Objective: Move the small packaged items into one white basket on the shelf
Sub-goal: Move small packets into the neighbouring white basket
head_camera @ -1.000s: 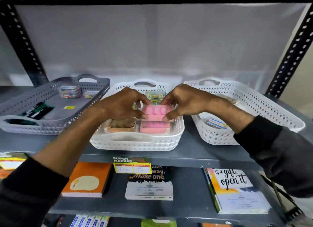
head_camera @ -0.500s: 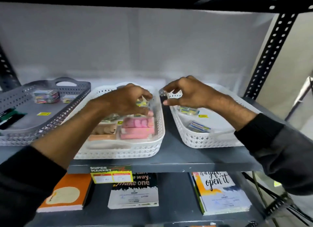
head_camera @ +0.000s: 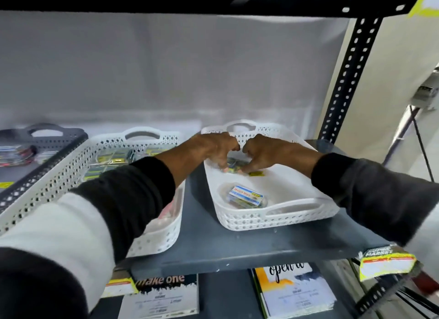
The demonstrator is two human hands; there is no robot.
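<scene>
A dark metal shelf [head_camera: 249,245] stands against a pale grey backing [head_camera: 166,69] (evenly lit), a perforated black upright [head_camera: 344,76] at right.

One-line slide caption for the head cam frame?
Both hands, left hand and right hand, reach a small packet inside the right white basket; a boxed packet lies nearer.

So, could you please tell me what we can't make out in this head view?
- Small packet: mostly hidden under both hands; whether the left hand or right hand grips it is unclear.
- Middle basket: contents blurred, partly behind the left sleeve.
- Grey tray: cut off by the left edge.
</scene>
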